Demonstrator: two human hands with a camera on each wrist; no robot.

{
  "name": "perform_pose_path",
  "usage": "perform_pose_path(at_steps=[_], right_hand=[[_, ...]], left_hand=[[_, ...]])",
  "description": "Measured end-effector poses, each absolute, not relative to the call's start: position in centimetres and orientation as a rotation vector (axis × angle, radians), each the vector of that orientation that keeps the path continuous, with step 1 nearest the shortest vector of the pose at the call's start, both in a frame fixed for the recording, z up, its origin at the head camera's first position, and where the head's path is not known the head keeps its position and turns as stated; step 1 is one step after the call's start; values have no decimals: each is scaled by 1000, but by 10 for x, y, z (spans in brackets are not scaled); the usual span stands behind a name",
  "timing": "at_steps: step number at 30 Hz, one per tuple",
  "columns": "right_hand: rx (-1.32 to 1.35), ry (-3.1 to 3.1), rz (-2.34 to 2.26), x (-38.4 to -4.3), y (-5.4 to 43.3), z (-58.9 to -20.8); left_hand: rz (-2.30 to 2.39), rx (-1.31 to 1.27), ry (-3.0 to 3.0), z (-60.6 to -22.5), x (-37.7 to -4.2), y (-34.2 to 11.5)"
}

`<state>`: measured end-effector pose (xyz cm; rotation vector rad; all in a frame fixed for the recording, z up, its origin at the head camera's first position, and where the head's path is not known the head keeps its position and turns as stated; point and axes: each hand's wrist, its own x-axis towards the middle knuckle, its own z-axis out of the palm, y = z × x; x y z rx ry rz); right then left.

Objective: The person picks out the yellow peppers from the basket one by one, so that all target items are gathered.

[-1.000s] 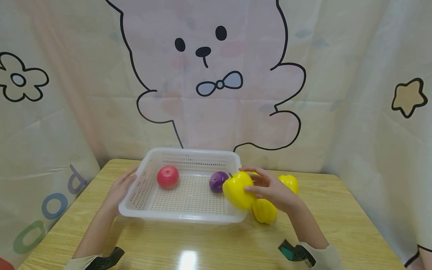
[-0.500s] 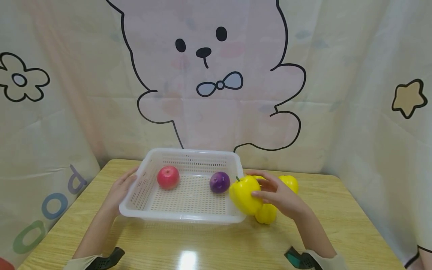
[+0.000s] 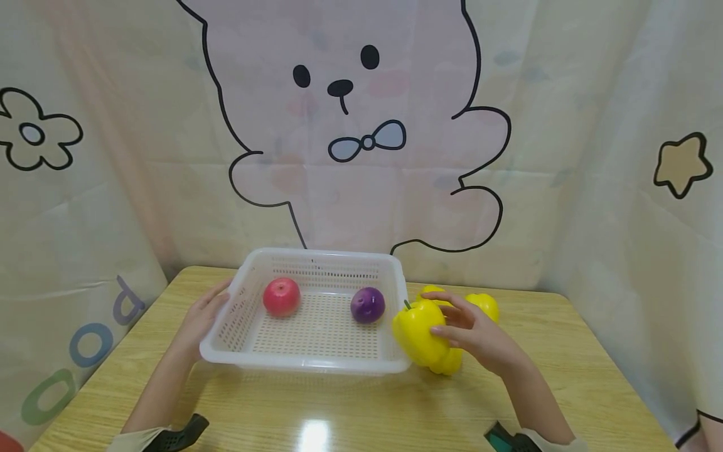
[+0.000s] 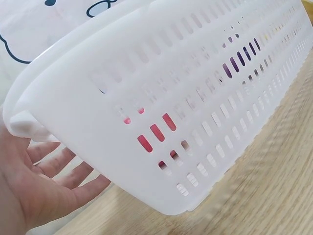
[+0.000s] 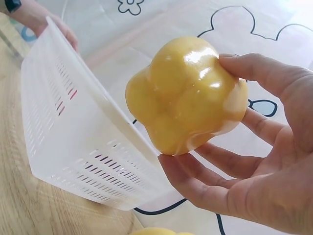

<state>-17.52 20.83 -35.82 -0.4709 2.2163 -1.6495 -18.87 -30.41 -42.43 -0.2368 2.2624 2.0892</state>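
My right hand [image 3: 480, 336] holds a yellow bell pepper [image 3: 420, 333] by its side, stem up, just off the right end of a white perforated plastic basket [image 3: 316, 364]. In the right wrist view, thumb and fingers grip the bell pepper [image 5: 181, 98] from opposite sides, and its lobed bottom shows. My left hand [image 3: 199, 320] rests along the basket's left outer wall; in the left wrist view its loosely extended fingers [image 4: 73, 171] lie against the end wall. Inside the basket sit a red apple [image 3: 281, 297] at left and a round purple fruit or vegetable [image 3: 368, 306] at right.
More yellow bell peppers lie on the wooden table [image 3: 361, 408] right of the basket: one in front [image 3: 450, 362], one behind my fingers [image 3: 432, 290], one farther right [image 3: 484, 306]. A printed cloth [image 3: 350, 194] hangs behind the table.
My right hand has moved right and slightly down with the bell pepper, from over the basket's right rim to its outer side. The left hand and basket have stayed put.
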Motion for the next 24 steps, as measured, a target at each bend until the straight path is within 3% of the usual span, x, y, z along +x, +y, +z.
perform_pose_path(at_steps=[24], right_hand=[[-420,2203,-1694,-166,233,-361]], left_hand=[[2101,-241,2260,-426,-189,-304]])
